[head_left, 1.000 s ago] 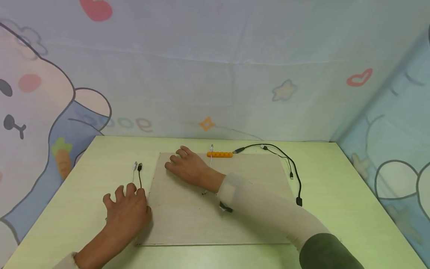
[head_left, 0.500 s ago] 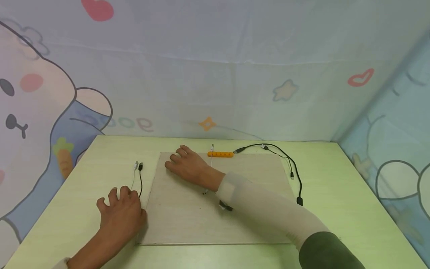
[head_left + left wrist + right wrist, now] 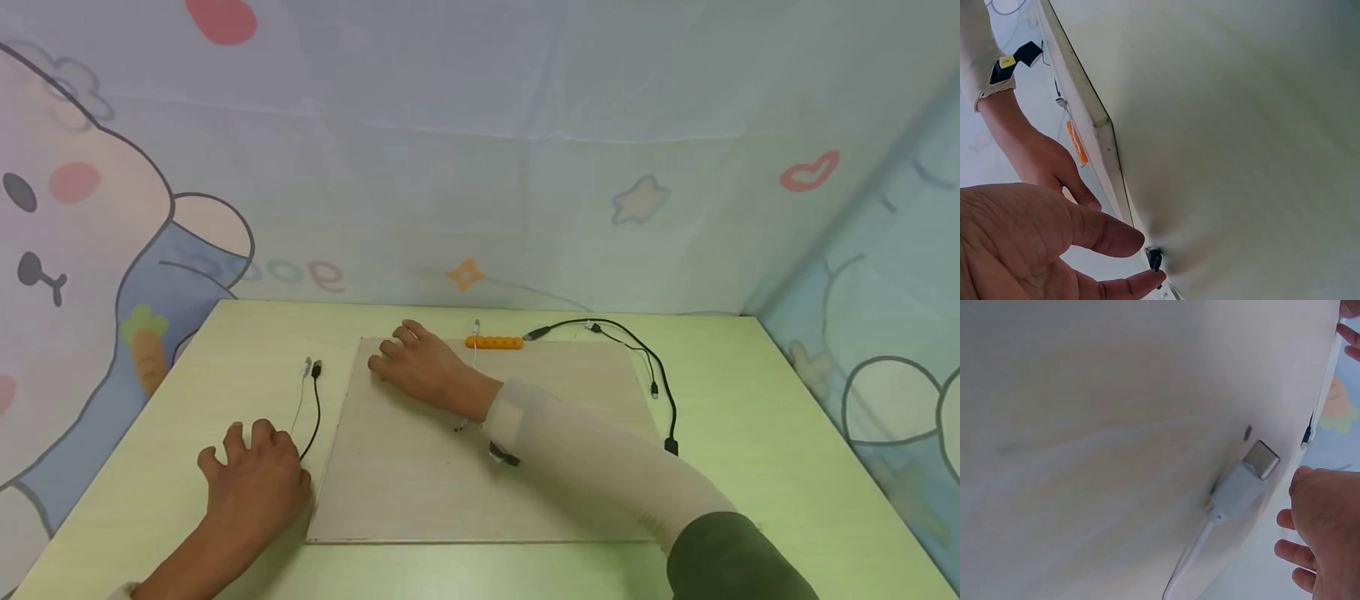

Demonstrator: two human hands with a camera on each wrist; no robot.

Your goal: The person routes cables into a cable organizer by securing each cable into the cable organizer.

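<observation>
My left hand (image 3: 255, 487) is low over the table just left of the board, fingers bent and apart. A white cable and a black cable run up from beside its fingers to a white USB plug (image 3: 306, 367) and a black USB plug (image 3: 317, 369). In the left wrist view, thumb and finger stand apart with a dark plug (image 3: 1155, 258) showing between their tips. My right hand (image 3: 420, 367) rests at the board's back left corner, fingers loosely bent, no object visible in them. A white USB connector (image 3: 1244, 481) lies on the board near the right wrist.
The thin board (image 3: 405, 500) lies mid-table. An orange cable holder (image 3: 494, 342) sits at its back edge, a white cable across its left end. A thick black cable (image 3: 637, 337) and a thin one (image 3: 633, 347) lie right. Under the right sleeve is a small black-and-white item (image 3: 503, 454).
My left hand has drawn left and slightly toward the front edge, away from the board, uncovering more of the black cable. My right hand has stayed put.
</observation>
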